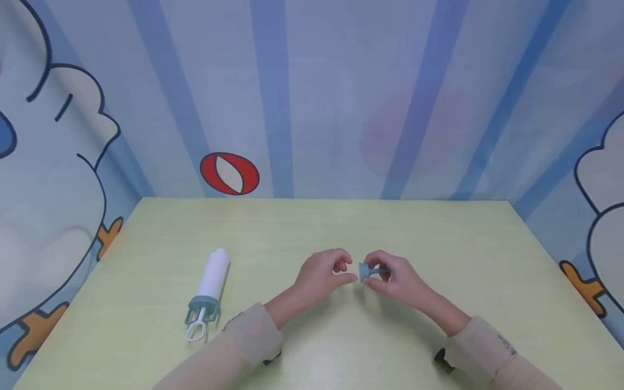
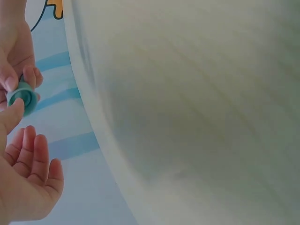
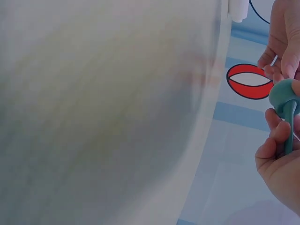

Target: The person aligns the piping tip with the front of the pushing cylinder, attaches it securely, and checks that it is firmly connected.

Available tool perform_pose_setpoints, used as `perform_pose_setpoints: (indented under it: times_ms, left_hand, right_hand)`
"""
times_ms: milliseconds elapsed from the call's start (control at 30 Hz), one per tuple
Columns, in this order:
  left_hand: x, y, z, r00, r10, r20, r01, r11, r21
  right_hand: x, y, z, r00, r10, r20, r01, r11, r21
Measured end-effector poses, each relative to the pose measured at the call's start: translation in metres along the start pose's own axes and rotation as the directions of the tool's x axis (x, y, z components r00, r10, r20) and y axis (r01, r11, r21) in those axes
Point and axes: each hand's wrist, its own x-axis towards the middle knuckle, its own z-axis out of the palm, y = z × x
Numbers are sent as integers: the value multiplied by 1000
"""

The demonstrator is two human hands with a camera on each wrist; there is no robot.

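Note:
In the head view my right hand (image 1: 402,280) pinches a small teal cup-shaped piece with a thin stem (image 1: 364,272) above the table. Its hollow, ringed mouth faces left, towards my left hand (image 1: 320,275). The left fingers are loosely bent and hold nothing; the thumb tip is close to the cup's rim. From the left wrist, the thumb overlaps the teal cup (image 2: 30,100); whether it touches cannot be told. The right wrist view shows the rounded back of the teal piece (image 3: 281,96), its stem running down along the right fingers.
A white toy syringe (image 1: 213,273) with a teal collar and a white ring handle lies on the left of the pale green table (image 1: 312,227). Printed walls (image 1: 336,97) with blue stripes stand behind and at both sides.

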Motion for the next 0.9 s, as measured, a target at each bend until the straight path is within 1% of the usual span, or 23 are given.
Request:
perform_pose_setpoints:
  times_ms: [167, 300, 467, 567, 700, 900]
  left_hand:
    - [-4, -6, -15, 999, -30, 16, 30, 999, 26]
    - [-9, -15, -28, 999, -41, 32, 40, 998, 57]
    - [-19, -26, -46, 997, -56, 47, 51, 994, 100]
    - [-25, -33, -57, 995, -80, 55, 73, 990, 123]
    - [-33, -45, -70, 991, -120, 62, 109, 982, 153]
    - [-41, -65, -95, 990, -127, 62, 108, 965, 241]
  right_hand:
    - [2, 3, -3, 1000, 8, 11, -7, 1000, -28]
    - [5, 4, -4, 999, 21, 28, -19, 999, -39]
    - [7, 4, -5, 998, 43, 48, -41, 998, -55]
    - [8, 4, -6, 996, 61, 58, -58, 996, -64]
    - [10, 5, -7, 995, 74, 64, -69, 995, -74]
    - [14, 9, -7, 994, 76, 75, -70, 995, -77]
